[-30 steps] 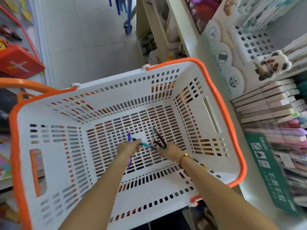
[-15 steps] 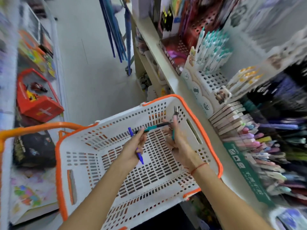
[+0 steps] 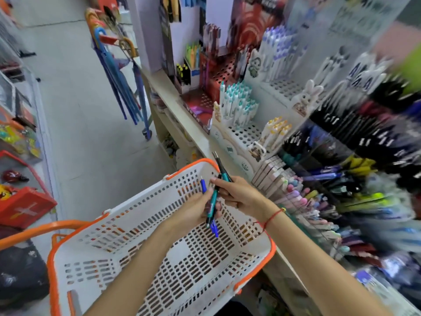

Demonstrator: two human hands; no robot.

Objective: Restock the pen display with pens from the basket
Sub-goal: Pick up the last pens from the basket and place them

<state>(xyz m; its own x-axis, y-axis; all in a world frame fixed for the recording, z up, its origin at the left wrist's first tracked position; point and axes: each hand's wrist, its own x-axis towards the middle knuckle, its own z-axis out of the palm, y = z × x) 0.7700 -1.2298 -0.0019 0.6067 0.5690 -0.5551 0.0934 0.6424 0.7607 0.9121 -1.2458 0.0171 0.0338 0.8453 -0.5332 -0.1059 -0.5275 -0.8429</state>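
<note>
Teal and blue plastic barrels are being gathered over the white basket [image 3: 141,258], whose floor is showing no further pens. A blue pen [image 3: 203,186] and a teal pen [image 3: 211,207] are being gripped in the left hand [image 3: 193,213], fingers curled round both, while a second teal pen [image 3: 222,171] with a dark one beside it (the exact count is hard to tell) is being pinched by the right hand [image 3: 239,195], its tips pointing up toward the shelf. The two hands are being held close together, just above the basket's far rim, so the pens appear to be in the course of being sorted or passed between hands. The step in hand is judged to be the carry from basket to display; next, each pen is likely needing to be matched to its own kind and slotted upright into a free hole of the pen display [image 3: 245,133], where teal-capped pens [image 3: 238,101] are standing in rows. The display is being carried on a pale shelf edge [image 3: 182,115]; further right the stock is being blurred. Grey floor tiles [image 3: 79,110], hanging umbrellas [image 3: 120,83] and a red box [image 3: 25,208] are filling the aisle.
</note>
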